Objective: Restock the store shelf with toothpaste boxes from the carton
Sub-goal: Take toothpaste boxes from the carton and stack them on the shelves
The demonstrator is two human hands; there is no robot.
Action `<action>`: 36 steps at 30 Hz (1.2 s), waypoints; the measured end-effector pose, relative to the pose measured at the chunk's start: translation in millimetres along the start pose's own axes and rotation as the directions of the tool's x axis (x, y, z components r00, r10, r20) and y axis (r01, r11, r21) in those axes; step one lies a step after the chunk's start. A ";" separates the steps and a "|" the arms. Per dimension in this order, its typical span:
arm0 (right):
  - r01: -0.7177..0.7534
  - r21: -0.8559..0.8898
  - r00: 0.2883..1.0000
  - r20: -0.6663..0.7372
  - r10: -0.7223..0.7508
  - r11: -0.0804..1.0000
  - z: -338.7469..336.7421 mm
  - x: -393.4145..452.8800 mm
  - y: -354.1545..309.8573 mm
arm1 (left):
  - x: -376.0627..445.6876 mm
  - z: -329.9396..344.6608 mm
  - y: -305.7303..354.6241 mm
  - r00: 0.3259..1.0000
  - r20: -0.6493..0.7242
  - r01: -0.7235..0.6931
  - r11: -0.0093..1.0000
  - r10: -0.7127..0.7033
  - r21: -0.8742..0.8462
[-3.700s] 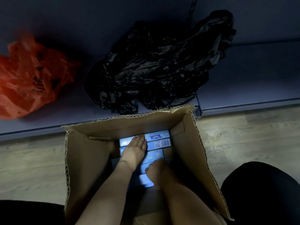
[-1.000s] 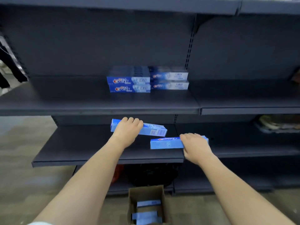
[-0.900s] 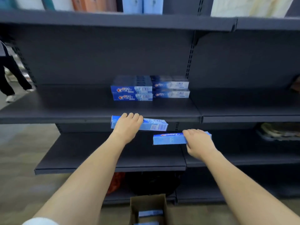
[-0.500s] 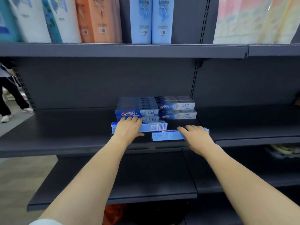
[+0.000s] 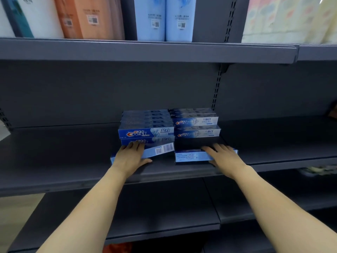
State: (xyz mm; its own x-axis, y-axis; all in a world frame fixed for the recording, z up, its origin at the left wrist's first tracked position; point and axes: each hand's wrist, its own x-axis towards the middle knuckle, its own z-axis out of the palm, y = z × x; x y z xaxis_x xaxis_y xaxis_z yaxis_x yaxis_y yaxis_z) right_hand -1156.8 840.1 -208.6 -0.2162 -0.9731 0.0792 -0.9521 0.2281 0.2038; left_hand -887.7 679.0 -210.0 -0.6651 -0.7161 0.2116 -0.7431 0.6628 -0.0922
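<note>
Stacked toothpaste boxes (image 5: 145,132) on the shelf (image 5: 63,161) read "Crest". The left hand (image 5: 130,157) grips a tilted barcode box (image 5: 158,150) against that stack; the right hand (image 5: 223,157), palm down, clasps another box (image 5: 191,156) lying flat on the shelf.

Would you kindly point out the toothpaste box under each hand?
Left hand's box (image 5: 160,149), head view: barcode end, right of the hand.
Right hand's box (image 5: 189,156), head view: front face, left of the hand.
</note>
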 end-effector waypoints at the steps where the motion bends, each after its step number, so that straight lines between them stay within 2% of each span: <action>1: 0.009 0.007 1.000 0.002 -0.009 1.000 1.9 2.2 3.3 | -1.0 3.8 -2.5 1.000 0.011 -0.011 1.000 0.011 -0.005; 4: 0.024 0.035 1.000 0.010 -0.025 0.999 5.0 9.9 10.4 | -4.0 13.7 -8.2 0.999 -0.003 -0.038 0.999 0.038 0.006; 11: 0.064 0.149 0.993 0.089 -0.078 0.987 3.4 23.5 17.7 | 0.0 6.3 2.4 0.997 0.074 -0.025 0.999 0.028 -0.046; 16: 0.045 0.220 0.999 0.018 -0.050 0.974 5.6 21.3 13.8 | 0.7 5.7 0.0 0.995 0.096 -0.037 0.999 0.040 -0.039; 20: 0.114 0.216 0.993 -0.042 -0.107 0.970 6.6 17.5 15.1 | 2.1 5.2 -2.9 0.990 0.123 -0.058 0.997 0.063 -0.047; 26: 0.135 0.281 0.991 -0.031 -0.132 0.950 17.6 22.1 16.4 | 6.5 6.9 -6.1 0.983 0.165 -0.074 0.997 0.078 -0.032; 31: 0.137 0.268 0.990 -0.006 -0.140 0.954 18.8 25.3 16.0 | 11.3 6.5 -6.8 0.980 0.185 -0.069 0.997 0.071 -0.017; 36: 0.025 0.480 0.990 0.112 -0.089 0.877 1.5 30.2 20.1 | 14.7 -0.4 -6.2 0.973 0.213 -0.103 0.994 0.093 0.038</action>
State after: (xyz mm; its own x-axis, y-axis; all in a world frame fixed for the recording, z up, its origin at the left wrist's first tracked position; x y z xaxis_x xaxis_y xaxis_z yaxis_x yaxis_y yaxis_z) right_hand -1182.8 815.2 -203.5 -0.1535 -0.9869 -0.0493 -0.9441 0.1612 -0.2875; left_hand -892.9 664.4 -205.9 -0.7316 -0.6816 -0.0096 -0.6729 0.7244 -0.1499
